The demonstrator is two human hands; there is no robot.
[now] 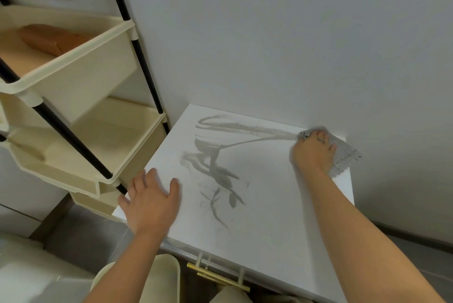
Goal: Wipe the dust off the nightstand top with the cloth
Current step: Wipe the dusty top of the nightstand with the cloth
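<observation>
The white nightstand top [269, 199] carries grey smeared streaks [215, 163] across its middle and along its back edge. My right hand [315, 153] presses a grey cloth [343, 153] flat at the far right corner, against the wall. The cloth sticks out past my fingers toward the right edge. My left hand [152, 202] lies flat on the near left corner of the top, fingers spread, holding nothing.
A cream tiered rack [73, 116] on black poles stands close to the left of the nightstand; its upper tray holds a brown bundle [51, 39]. The wall [269, 33] runs behind. A gold drawer handle [215, 275] shows below the front edge.
</observation>
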